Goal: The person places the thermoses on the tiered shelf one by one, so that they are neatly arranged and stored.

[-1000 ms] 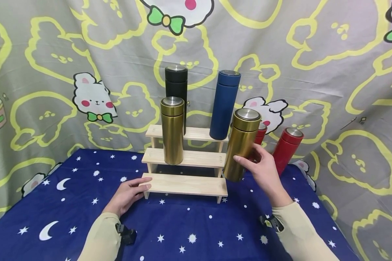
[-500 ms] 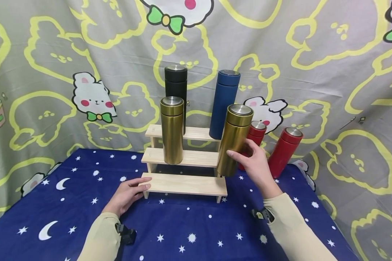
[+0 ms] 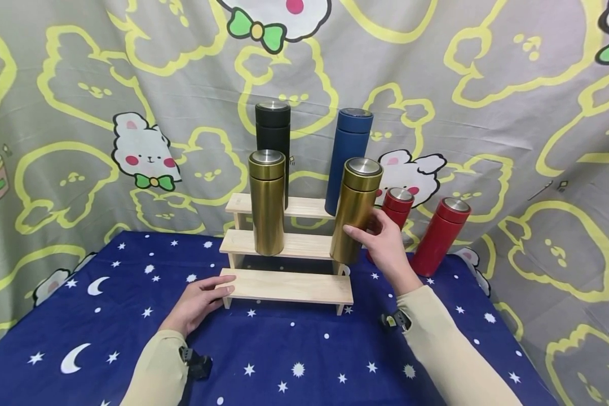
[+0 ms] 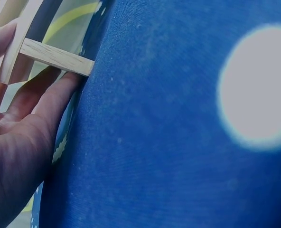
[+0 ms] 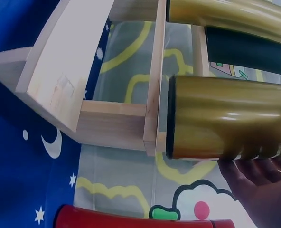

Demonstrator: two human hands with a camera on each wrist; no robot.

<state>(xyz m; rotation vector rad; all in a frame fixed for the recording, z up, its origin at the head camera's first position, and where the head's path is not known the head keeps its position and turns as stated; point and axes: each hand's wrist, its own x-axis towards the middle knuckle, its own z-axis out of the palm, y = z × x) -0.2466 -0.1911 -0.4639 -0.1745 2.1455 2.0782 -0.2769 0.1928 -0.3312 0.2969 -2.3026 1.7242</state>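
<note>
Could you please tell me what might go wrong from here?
The right hand holds a gold bottle at the right end of the middle shelf; set down too far out, it might tip off. In the head view a red bottle shows behind that hand, which could knock it.

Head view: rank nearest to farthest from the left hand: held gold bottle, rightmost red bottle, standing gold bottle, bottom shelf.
From the left hand:
1. Bottom shelf: touching, at its left end.
2. Standing gold bottle: left part of the middle shelf.
3. Held gold bottle: farther right, in the right hand.
4. Rightmost red bottle: far right, past the shelves.
</note>
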